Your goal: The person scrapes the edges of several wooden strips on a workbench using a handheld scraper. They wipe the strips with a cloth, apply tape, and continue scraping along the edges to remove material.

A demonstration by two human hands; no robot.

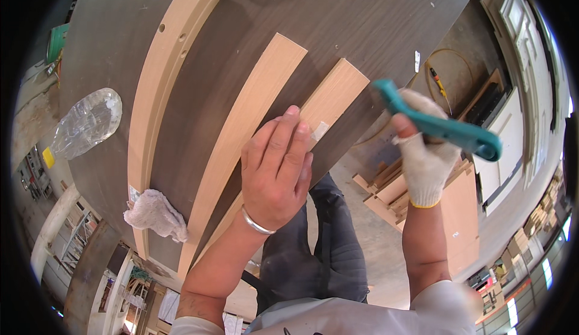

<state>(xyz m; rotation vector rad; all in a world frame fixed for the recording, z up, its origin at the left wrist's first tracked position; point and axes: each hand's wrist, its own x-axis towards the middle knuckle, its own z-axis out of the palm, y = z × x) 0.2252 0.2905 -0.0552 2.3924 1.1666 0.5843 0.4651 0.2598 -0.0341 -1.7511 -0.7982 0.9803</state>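
Bare apart from a silver bangle [257,221], my left hand [274,169] lies with fingers stretched over the right-hand wooden strip [339,91]. A pale sticker or patch [320,131] shows on that strip beside my fingertips. My right hand [427,169], in a white knitted glove, is closed around a teal plastic-handled tool [449,127]. Motion blurs the tool, and its exact kind is unclear. It is raised off the strip, past the table's right edge. Left of my hand runs a second wooden strip [248,112], apart from the first at the far end.
Further left lie wooden pieces with drilled holes [151,88], a crumpled cloth [155,213] and a clear plastic bottle [88,124] with a yellow cap. The dark table [374,15] ends at a slanted right edge. Wooden panels [446,220] and a cable [468,63] are below, right.
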